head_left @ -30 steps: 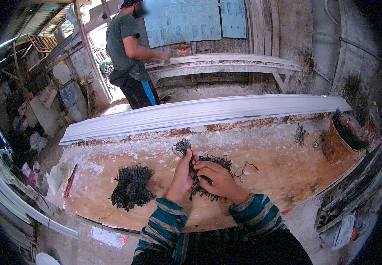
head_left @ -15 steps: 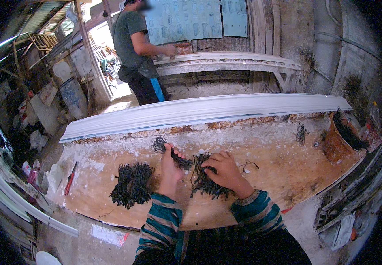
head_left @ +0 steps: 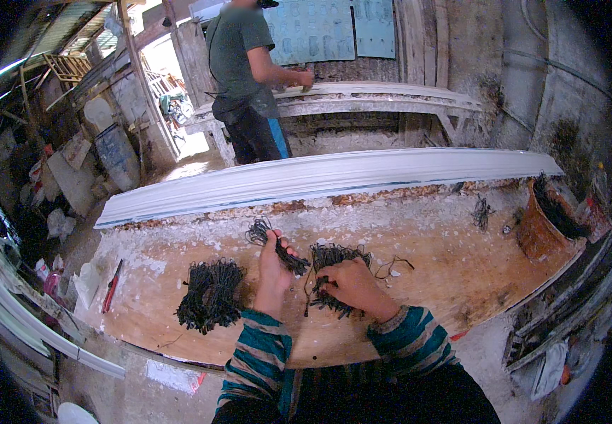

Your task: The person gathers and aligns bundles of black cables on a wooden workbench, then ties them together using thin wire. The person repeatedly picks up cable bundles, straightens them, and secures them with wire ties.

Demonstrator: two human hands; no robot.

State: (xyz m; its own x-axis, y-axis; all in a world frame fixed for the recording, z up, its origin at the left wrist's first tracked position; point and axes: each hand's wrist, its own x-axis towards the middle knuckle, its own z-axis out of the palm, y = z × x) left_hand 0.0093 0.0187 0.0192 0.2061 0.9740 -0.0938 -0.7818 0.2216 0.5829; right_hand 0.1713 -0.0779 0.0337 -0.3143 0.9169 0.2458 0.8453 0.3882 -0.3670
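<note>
My left hand (head_left: 275, 268) is closed around a small bunch of dark looped strands (head_left: 258, 232), thin like wire or cord, held above the wooden board. Loops stick out past the thumb, and the other end points toward the right-hand pile. My right hand (head_left: 355, 284) rests on that pile of dark strands (head_left: 341, 253), its fingers bent and pinched into the near left part; the fingertips are partly hidden. Left of my hands lies another thick pile of strands (head_left: 210, 293), touched by neither hand.
A red-handled cutting tool (head_left: 111, 288) lies at the board's (head_left: 419, 311) left end. Behind runs a long white moulding (head_left: 334, 177). A rusty container (head_left: 539, 227) of dark strands stands right, near a small loose bunch (head_left: 482, 212). Another person (head_left: 249, 71) works at a far bench (head_left: 391, 99).
My right hand has shifted slightly left and down over the pile, its fingers drawn in more. My left hand stays nearly still with its bunch. The other person has moved right along the far bench.
</note>
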